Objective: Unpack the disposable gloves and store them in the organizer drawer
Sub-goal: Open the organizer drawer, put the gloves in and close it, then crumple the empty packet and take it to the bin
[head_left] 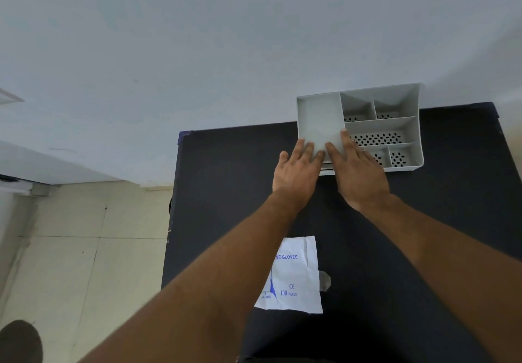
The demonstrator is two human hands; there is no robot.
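Observation:
A grey plastic organizer [419,125] with several compartments stands at the far edge of the dark table [226,193], against the wall. My left hand [296,172] and my right hand [357,172] lie flat, side by side, with fingers stretched over the front of its large left compartment [319,119]. That compartment shows a smooth pale grey surface; I cannot tell whether gloves lie in it. A thin pale edge, perhaps a drawer front [326,171], shows under my hands. The white glove packet [296,278], printed in blue, lies flat near me, partly hidden by my left forearm.
A small clear scrap of plastic [325,280] lies just right of the packet. The organizer's right compartments [378,138] have perforated floors. The table's left edge [173,207] drops to a tiled floor. A pale wall rises behind the table.

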